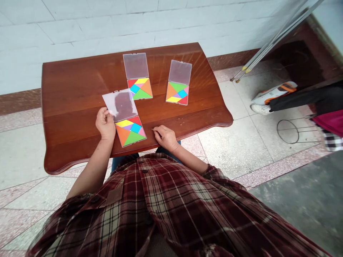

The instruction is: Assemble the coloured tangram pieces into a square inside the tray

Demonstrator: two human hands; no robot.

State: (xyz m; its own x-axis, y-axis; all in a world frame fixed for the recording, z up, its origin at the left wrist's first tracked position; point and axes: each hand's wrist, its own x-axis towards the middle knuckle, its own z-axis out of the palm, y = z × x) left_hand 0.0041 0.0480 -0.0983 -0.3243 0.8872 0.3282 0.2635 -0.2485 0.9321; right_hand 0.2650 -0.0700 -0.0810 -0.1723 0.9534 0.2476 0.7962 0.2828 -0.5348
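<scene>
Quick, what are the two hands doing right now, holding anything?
Left hand: grips the edge of the nearest case's clear lid.
Right hand: fingers curled, resting on the table; cannot tell if it holds anything.

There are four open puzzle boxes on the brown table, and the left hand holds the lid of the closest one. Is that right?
Not quite. The head view shows three open puzzle boxes on the brown table, not four: the closest box, the middle box and the right box. The left hand does hold the closest one's lid.
</scene>
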